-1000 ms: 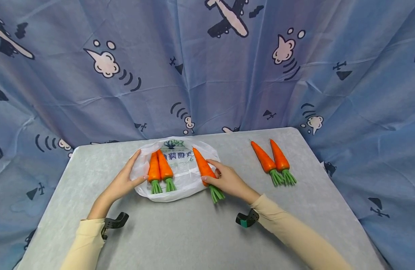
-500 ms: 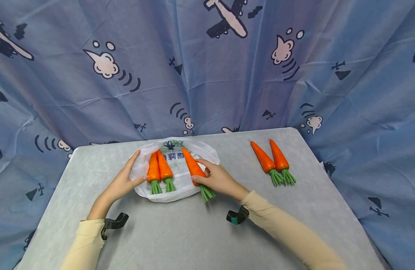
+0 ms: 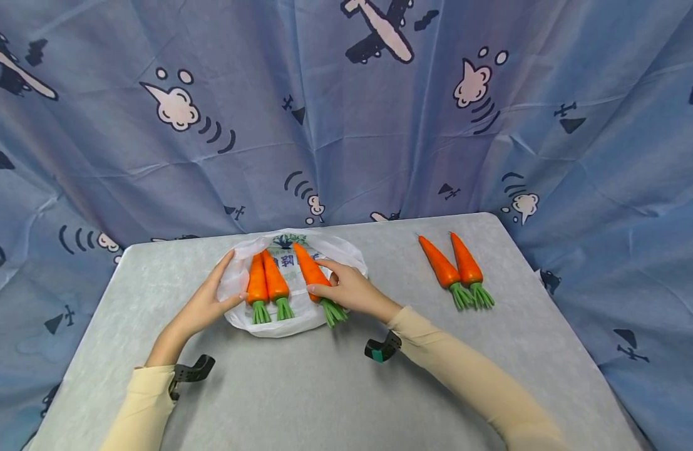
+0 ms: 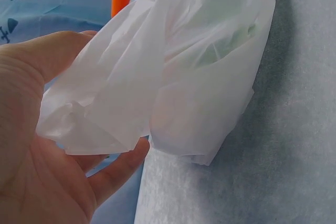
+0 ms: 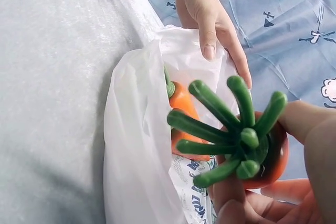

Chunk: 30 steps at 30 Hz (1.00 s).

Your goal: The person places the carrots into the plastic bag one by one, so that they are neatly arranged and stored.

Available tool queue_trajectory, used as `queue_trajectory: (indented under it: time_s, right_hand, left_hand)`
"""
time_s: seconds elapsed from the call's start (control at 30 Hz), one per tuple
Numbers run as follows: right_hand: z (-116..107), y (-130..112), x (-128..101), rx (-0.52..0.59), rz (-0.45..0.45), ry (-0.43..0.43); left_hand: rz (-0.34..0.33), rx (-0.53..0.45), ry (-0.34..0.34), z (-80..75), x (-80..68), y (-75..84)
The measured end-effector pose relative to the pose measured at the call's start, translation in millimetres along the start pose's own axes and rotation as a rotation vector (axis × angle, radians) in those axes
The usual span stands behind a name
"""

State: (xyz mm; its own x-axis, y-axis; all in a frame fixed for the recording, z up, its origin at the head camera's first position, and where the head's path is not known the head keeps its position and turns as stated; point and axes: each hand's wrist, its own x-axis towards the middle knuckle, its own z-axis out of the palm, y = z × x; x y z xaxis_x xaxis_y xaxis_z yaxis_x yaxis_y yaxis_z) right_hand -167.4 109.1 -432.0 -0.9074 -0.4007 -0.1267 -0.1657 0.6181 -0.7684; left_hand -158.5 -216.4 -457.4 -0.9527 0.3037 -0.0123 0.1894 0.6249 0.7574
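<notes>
My right hand [image 3: 350, 289] grips a carrot [image 3: 308, 266] near its crown, above the right half of a white plastic bag [image 3: 307, 322]. The carrot's tip points to the far side, and its green stem stubs [image 5: 247, 145] face the right wrist camera. At the bag's left side my left hand [image 3: 202, 307] holds the rim, its thumb hooked over the edge and the fingers spread on the outside. The left wrist view has the thin bag wall [image 4: 121, 87] between thumb and fingers. Two carrots [image 3: 256, 282] [image 3: 275, 279] lie side by side in the bag.
Two more carrots [image 3: 439, 260] [image 3: 466, 258] lie together on the grey table [image 3: 278, 401], right of the bag. A blue curtain [image 3: 323, 125] printed with planes hangs behind the table and down its sides. Each wrist wears a black camera mount [image 3: 194, 369].
My right hand has carried its carrot leftward over the bag, closer to the two carrots inside. My left hand and the bag have stayed in place.
</notes>
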Motion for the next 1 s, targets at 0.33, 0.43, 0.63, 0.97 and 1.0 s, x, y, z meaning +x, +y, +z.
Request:
queue_trajectory:
  time_s: [0.33, 0.43, 0.63, 0.97, 1.0]
  right_hand:
    - [9.7, -2.0, 17.8, 0.024, 0.019, -0.054]
    - [11.7, -3.8, 22.9, 0.027, 0.024, -0.06]
    - [16.8, -4.8, 32.6, 0.023, 0.024, -0.089]
    - [23.6, 0.8, 49.3, -0.028, 0.035, -0.104]
    - [24.0, 2.0, 51.7, -0.029, 0.034, -0.104]
  left_hand:
    - [0.011, -0.007, 0.011, 2.5, -0.5, 1.2]
    - [0.014, -0.005, 0.012, 2.4, 0.3, 1.3]
    - [0.009, -0.007, 0.012, 2.4, 0.6, 1.5]
    - [-0.005, -0.01, 0.001, 2.7, 4.0, 3.5]
    - [-0.007, -0.011, 0.0, 2.5, 4.2, 3.9]
